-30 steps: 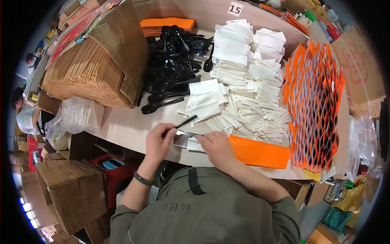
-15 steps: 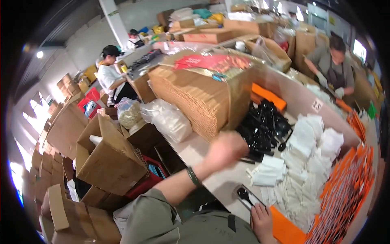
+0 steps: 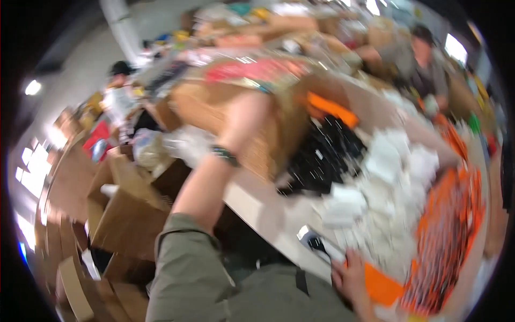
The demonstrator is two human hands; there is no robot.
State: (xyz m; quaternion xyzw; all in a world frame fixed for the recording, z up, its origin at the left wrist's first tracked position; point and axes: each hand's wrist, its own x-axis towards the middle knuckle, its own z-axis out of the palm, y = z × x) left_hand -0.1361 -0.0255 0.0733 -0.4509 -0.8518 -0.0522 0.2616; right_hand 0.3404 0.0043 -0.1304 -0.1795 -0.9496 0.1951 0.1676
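Note:
My left hand [image 3: 251,110] reaches far forward over the side of a tall bundle of brown cardboard [image 3: 198,107]. Motion smears its fingers, so their pose is unclear. Close to my body, my right hand [image 3: 351,276] is closed on the lower end of a narrow cutlery packet [image 3: 335,252]. A black spoon [image 3: 317,244] and something white show in the packet. Beside that hand lies a flat orange piece [image 3: 382,284]. Beyond it spread folded white napkins [image 3: 343,206] and a heap of shiny black spoons [image 3: 327,153].
Orange sleeves [image 3: 448,236] are piled along the right wall of the table [image 3: 252,201]. Red packaging [image 3: 241,70] lies on the cardboard bundle. Open cartons [image 3: 126,209] crowd the left. A co-worker [image 3: 429,70] stands across the table, another person [image 3: 119,96] at the far left.
My left hand has swung from beside the black spoons forward and left, up over the cardboard bundle. My right hand keeps the packet in nearly the same place. The whole view has shifted and blurred.

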